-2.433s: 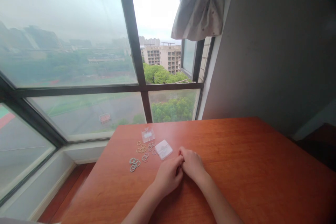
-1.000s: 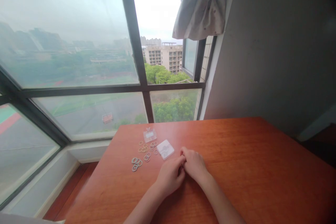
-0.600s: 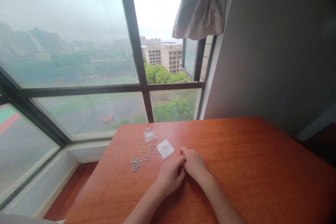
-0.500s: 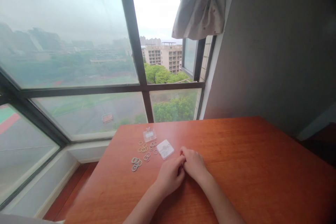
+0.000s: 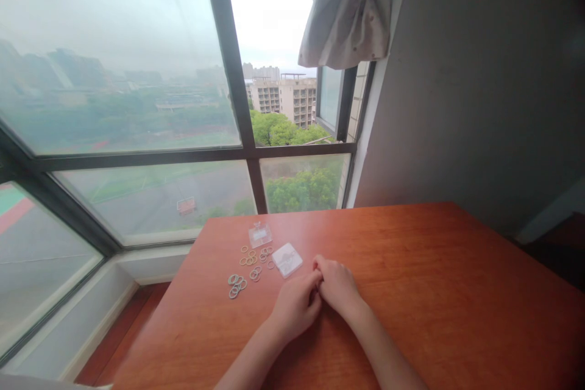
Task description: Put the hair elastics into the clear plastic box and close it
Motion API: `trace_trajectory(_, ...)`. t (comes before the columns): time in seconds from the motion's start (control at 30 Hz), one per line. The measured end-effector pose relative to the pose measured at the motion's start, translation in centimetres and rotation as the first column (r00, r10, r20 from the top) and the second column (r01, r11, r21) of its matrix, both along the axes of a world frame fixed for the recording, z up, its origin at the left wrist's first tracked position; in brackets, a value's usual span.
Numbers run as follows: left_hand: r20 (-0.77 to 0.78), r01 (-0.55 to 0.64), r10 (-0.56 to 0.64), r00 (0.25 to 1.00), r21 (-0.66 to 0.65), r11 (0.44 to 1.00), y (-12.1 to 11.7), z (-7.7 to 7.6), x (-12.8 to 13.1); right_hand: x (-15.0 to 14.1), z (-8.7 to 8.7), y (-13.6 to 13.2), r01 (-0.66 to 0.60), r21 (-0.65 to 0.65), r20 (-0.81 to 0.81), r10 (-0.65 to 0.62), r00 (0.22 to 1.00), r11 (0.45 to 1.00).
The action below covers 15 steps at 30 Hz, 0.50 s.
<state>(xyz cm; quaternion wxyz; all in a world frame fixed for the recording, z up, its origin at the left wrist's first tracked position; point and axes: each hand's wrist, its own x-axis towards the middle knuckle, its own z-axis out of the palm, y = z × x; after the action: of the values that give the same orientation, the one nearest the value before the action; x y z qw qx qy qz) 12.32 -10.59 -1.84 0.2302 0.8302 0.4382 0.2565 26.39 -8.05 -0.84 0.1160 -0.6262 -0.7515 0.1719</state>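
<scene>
Work lightly between left hand (image 5: 297,303) and right hand (image 5: 337,285), curled to meet at the fingertips (cannot tell whether around anything), on the near side of the flat case (image 5: 287,260), clear of rings (image 5: 236,285) farther left.

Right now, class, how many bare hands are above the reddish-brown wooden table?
2. The bare left hand is just this side of the flat, whitish square piece; the bare right hand meets the left from the right. No other hand shows; parts of both are hidden.
</scene>
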Motion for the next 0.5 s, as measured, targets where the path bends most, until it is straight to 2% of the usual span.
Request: trace_trajectory(0.5, -0.047, 0.013, -0.013, 0.999, 0.016, 1.0, -0.34, 0.43, 0.0, 0.1, -0.15, 0.03, -0.012, 0.006, -0.002, 0.012, 1.0, 1.0)
